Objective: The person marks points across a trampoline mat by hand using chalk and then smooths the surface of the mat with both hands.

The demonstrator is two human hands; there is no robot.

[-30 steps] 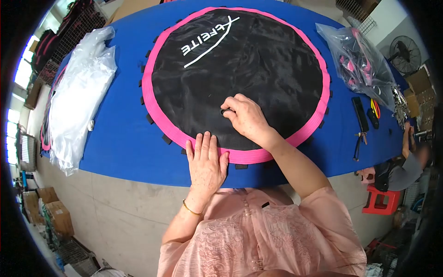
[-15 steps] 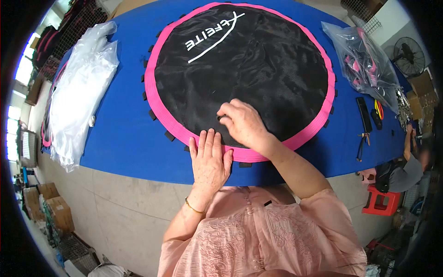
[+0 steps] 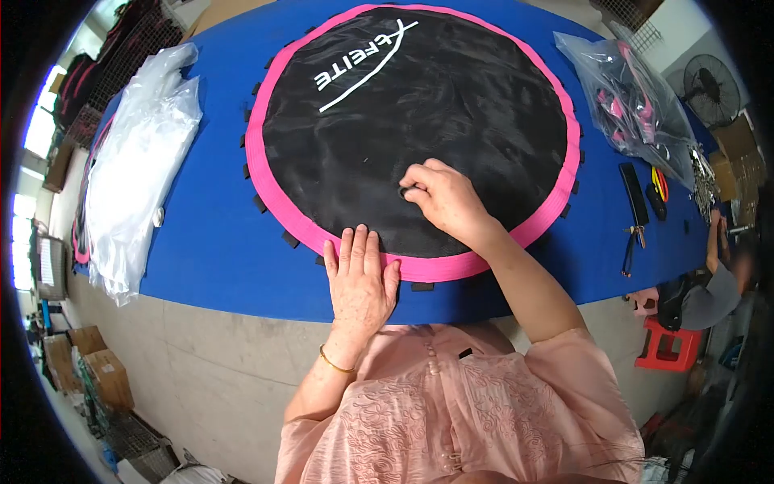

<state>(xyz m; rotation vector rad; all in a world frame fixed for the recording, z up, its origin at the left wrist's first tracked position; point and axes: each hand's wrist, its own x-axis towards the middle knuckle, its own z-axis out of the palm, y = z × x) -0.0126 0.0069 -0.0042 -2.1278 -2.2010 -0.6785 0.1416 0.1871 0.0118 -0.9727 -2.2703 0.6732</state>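
A round black mat [image 3: 419, 105] with a pink border [image 3: 278, 189], white lettering and small black tabs round its edge lies on the blue table [image 3: 210, 234]. My left hand [image 3: 359, 282] rests flat on the border at the near edge, fingers spread a little. Over the lower middle of the black fabric, my right hand [image 3: 447, 202] is closed round a small dark object [image 3: 409, 190], mostly hidden by the fingers. Whether that object touches the fabric cannot be made out.
Clear plastic bags [image 3: 145, 161] lie at the left. At the right are a bag of pink and black parts [image 3: 633, 105], a black strip [image 3: 634, 194], pliers [image 3: 633, 242] and a yellow-red tool [image 3: 659, 189]. Another person [image 3: 709, 298] is beyond, near a red stool [image 3: 667, 345].
Over the fabric, my right hand has shifted to the right, still closed round the dark object. My left hand stays flat on the pink border. The view has moved slightly.
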